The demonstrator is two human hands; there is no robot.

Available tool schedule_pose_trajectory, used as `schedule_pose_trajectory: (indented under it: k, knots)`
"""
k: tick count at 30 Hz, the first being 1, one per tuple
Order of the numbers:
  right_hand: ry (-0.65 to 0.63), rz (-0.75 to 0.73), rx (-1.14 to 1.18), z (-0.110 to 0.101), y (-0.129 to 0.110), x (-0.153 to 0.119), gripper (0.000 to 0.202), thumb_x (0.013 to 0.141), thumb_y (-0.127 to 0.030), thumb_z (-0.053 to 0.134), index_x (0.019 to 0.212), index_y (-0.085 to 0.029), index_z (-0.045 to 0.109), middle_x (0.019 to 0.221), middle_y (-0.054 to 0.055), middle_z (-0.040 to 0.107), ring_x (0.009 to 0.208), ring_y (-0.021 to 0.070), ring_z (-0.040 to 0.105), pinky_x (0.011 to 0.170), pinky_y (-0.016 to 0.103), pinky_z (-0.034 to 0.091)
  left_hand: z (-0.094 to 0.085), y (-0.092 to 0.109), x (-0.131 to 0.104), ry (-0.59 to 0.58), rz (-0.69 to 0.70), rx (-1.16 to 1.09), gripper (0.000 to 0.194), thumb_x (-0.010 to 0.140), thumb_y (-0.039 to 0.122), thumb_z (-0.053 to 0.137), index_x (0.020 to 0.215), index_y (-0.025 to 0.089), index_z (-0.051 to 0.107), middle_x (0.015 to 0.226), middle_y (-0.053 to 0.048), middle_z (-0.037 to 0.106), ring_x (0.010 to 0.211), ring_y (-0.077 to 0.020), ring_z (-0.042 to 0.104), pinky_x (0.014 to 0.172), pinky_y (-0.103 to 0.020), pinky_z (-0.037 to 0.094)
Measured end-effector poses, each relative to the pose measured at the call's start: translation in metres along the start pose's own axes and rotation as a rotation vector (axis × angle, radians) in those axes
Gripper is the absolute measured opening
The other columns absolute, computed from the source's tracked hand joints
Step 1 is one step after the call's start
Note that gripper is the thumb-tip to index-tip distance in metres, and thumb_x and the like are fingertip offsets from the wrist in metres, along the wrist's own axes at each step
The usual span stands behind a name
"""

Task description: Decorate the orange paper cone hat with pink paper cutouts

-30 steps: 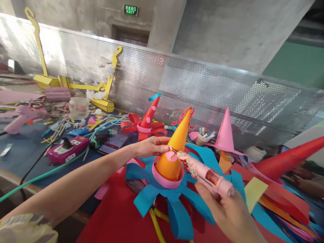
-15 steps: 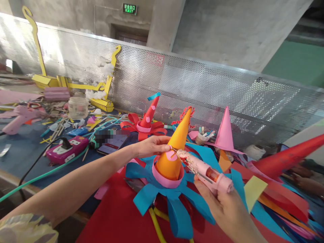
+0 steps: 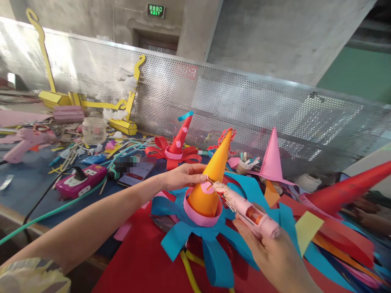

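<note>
Right hand [image 3: 275, 256], grip closed around a pink glue gun [image 3: 244, 207], its long axis running from 4 to 10 o'clock, nozzle touching the orange cone [image 3: 210, 183]. Left hand [image 3: 183, 176], at the cone's 9 o'clock, pinches a small pink piece [image 3: 207, 187] against it. The cone stands on blue petals [image 3: 214, 252] on the desk [image 3: 27, 179].

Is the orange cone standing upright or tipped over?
Upright: the orange cone stands on its pink-banded base, tip leaning slightly right, left hand steadying it.

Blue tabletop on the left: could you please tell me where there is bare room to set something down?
Bare blue tabletop lies between the pink glue gun and the magenta power strip. Red paper sheet near the front edge is free. Around the orange paper cone it is crowded.
</note>
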State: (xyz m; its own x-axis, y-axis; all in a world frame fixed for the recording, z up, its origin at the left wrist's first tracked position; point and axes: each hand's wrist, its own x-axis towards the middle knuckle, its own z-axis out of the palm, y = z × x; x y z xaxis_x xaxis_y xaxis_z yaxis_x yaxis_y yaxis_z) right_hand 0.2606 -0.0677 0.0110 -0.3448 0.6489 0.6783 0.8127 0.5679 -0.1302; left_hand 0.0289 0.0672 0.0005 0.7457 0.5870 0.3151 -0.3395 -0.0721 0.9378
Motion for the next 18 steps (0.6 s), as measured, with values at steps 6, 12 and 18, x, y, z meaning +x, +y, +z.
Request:
schedule_pose_trajectory:
  k: [6,12,18]
  knots:
    - [-0.029,0.007,0.044,-0.002,0.005,-0.007,0.016,0.094,-0.032,0.052,0.104,-0.022,0.059,0.090,0.008,0.074,0.076,0.0232,0.074,0.060,0.026,0.060,0.004,0.003,-0.001,0.048,0.010,0.079,0.044,0.084,0.037,0.069,0.124,0.021,0.061,0.120,-0.009,0.066,0.104,-0.0212,0.062,0.088,-0.033,0.046]
    - [0.042,0.200,0.118,-0.001,0.009,-0.018,0.032,0.091,-0.047,0.055,0.093,-0.016,0.066,0.084,0.012,0.077,0.077,0.0271,0.075,0.068,0.030,0.062,0.009,0.009,-0.001,0.137,0.097,0.316,0.040,0.083,0.039,0.065,0.116,0.016,0.066,0.107,-0.008,0.069,0.101,-0.0240,0.062,0.085,-0.032,0.048]
    - [-0.041,0.209,0.173,-0.007,0.015,-0.021,0.029,0.091,-0.044,0.056,0.093,-0.018,0.067,0.064,0.005,0.068,0.053,0.0200,0.066,0.046,0.025,0.054,0.006,0.007,0.001,0.168,0.160,0.477,0.041,0.085,0.042,0.060,0.114,0.014,0.065,0.104,-0.009,0.070,0.103,-0.0278,0.062,0.086,-0.035,0.049]
